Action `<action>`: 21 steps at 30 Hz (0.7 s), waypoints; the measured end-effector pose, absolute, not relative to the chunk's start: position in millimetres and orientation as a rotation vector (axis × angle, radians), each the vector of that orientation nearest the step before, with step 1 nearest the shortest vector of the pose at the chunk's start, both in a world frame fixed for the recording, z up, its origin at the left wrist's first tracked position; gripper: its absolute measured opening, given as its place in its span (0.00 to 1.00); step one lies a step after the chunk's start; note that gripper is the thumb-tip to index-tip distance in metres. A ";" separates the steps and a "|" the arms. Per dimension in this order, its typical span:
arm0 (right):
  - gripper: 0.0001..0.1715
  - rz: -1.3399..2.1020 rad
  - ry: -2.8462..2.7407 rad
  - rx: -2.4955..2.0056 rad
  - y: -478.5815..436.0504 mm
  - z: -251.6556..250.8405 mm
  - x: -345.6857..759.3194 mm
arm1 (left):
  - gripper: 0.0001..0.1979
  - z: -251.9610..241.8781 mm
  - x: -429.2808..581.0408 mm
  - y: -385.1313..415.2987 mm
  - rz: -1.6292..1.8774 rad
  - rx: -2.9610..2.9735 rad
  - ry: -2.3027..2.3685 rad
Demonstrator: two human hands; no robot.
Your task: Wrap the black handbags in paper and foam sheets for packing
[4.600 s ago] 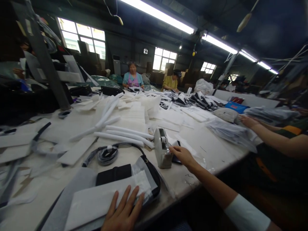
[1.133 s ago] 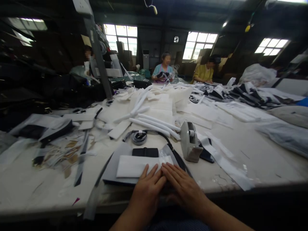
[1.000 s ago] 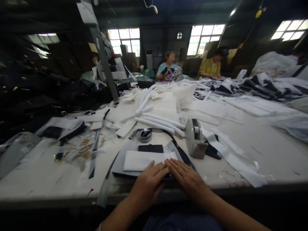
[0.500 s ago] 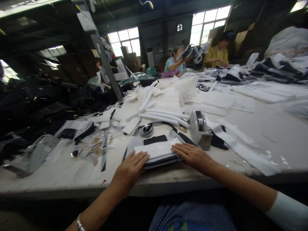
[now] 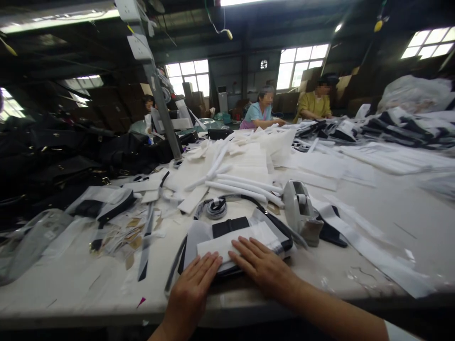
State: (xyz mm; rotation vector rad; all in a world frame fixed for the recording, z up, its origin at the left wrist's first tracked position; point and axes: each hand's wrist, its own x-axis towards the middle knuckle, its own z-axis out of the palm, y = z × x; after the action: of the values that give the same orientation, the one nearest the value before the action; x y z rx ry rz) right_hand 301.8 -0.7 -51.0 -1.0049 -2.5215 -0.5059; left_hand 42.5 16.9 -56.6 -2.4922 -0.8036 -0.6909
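My left hand (image 5: 194, 286) and right hand (image 5: 261, 266) lie flat, fingers spread and gripping nothing, on the white wrapping sheet (image 5: 249, 236) over the black handbag (image 5: 230, 226) at the table (image 5: 88, 289) edge. I judge the palms pin the fold down. The tape dispenser (image 5: 302, 208) stands just right of it.

Flat paper-wrapped black bag (image 5: 245, 234) at table edge (image 5: 106, 308)

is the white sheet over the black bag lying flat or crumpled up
Flat: the white sheet lies smooth across the black bag, the right hand spread on it, the left hand at its near edge.
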 end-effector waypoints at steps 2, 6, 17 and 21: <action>0.27 -0.562 -2.523 -0.999 5.1 -60.9 298.3 | 0.29 -59.0 41.3 17.9 -0.696 -2.490 -0.808; 0.24 -0.630 -2.562 -0.942 12.9 -64.7 298.2 | 0.31 -60.6 41.3 17.7 -0.667 -2.474 -0.816; 0.21 -0.483 -2.725 -0.780 37.7 -19.6 303.9 | 0.32 -56.3 41.5 19.4 -0.539 -2.415 -0.861; 0.26 -0.383 -2.801 -0.797 40.5 -3.1 307.5 | 0.33 -58.9 40.5 27.7 -0.537 -2.273 -0.796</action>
State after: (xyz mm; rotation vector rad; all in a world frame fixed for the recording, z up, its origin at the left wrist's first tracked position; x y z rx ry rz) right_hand 307.5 40.5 -3.1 -0.7970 -2.8012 -0.3825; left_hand 40.5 27.7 -58.9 -2.2727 -0.7962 -0.5366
